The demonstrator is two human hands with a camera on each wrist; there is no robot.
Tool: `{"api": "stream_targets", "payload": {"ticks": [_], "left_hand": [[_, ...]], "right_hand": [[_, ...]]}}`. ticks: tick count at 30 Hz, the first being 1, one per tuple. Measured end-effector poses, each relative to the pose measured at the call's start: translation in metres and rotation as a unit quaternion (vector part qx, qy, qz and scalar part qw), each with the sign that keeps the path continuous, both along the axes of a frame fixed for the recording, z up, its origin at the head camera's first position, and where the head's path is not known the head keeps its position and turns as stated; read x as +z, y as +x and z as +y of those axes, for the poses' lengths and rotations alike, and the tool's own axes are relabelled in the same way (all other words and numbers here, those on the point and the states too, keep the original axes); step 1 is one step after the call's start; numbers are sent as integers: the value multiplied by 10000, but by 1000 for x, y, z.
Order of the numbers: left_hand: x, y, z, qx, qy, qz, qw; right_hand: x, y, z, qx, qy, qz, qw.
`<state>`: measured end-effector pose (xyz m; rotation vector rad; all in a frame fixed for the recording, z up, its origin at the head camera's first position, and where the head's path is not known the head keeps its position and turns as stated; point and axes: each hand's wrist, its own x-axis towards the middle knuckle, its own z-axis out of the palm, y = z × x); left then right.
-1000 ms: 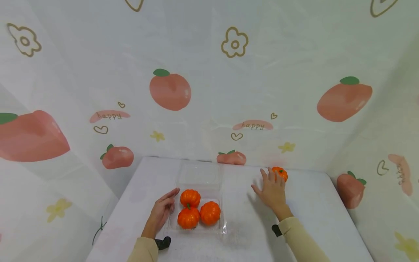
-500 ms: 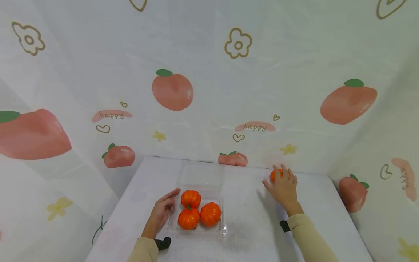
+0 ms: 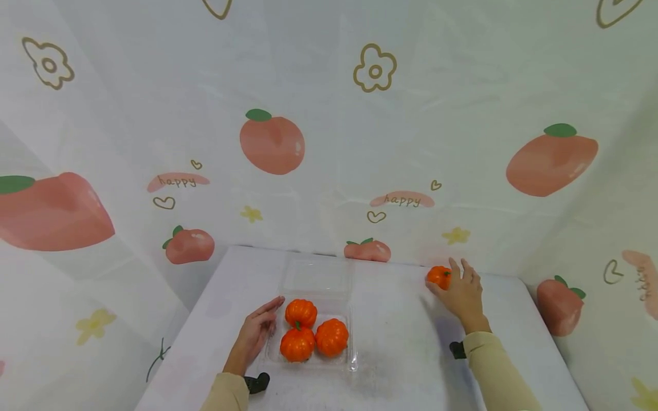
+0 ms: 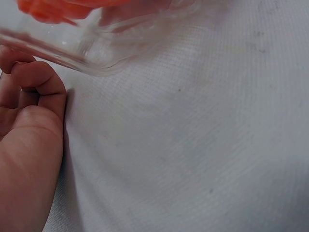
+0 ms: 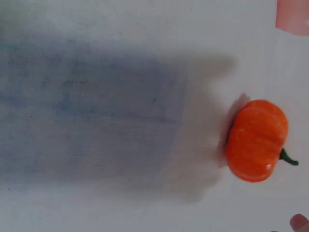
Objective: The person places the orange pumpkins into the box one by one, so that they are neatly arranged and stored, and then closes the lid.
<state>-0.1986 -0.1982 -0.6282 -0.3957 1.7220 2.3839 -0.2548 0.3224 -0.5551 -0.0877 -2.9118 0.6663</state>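
Three small orange toy pumpkins (image 3: 332, 337) sit in a clear plastic clamshell box (image 3: 353, 357), its lid (image 3: 315, 277) folded back towards the wall. Along the box's left side lies my left hand (image 3: 253, 334), fingertips by the rim; in the left wrist view its fingers (image 4: 38, 77) are loosely curled near the box wall. A fourth pumpkin (image 3: 437, 276) with a green stem rests on the table's far right. Spread just right of it is my right hand (image 3: 462, 295), holding nothing. The right wrist view shows that pumpkin (image 5: 257, 142) apart from a fingertip (image 5: 299, 224).
A white cloth covers the table (image 3: 390, 342). Fruit-printed white sheeting (image 3: 319, 217) rises behind it and along both sides. Dark straps (image 3: 257, 382) sit at the wrists.
My right hand has moved right across the lone pumpkin, from its left side to its right, uncovering most of it. The left hand and the box stay as they were.
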Motion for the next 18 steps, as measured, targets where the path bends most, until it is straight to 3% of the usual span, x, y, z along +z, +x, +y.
{"api": "stream_targets", "payload": {"ticks": [8, 15, 16, 18], "left_hand": [[0, 1, -1, -124, -46, 113, 9998], [0, 1, 0, -55, -61, 34, 10000], [0, 2, 0, -40, -59, 14, 10000], [1, 2, 0, -16, -41, -26, 10000]], "right_hand": [[-16, -2, 13, -220, -255, -217, 9992], [-25, -4, 12, -385, -334, -525, 9973], [-22, -3, 12, -333, -393, -615, 9968], [-22, 1, 15, -129, -644, -404, 9970]]}}
